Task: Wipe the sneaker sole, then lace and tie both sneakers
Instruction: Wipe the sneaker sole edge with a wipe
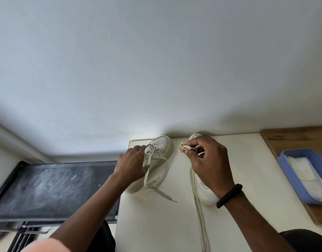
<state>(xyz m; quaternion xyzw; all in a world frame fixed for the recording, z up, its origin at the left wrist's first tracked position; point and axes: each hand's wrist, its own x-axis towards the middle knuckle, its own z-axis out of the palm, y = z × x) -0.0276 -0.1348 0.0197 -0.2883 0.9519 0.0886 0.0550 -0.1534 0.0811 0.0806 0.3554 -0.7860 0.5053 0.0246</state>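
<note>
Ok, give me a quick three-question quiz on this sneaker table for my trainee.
1. True or false: the right hand pinches a small crumpled wipe.
2. Which holds the folded white cloths: A) blue tray, B) red bucket, C) cardboard box?
3. Short answer: are the left sneaker's laces tied?
Key: 1 true; 2 A; 3 no, they lie loose.

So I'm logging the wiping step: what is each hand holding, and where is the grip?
The right hand pinches a crumpled wipe by one end; the left hand grips the left sneaker at its laces.
</note>
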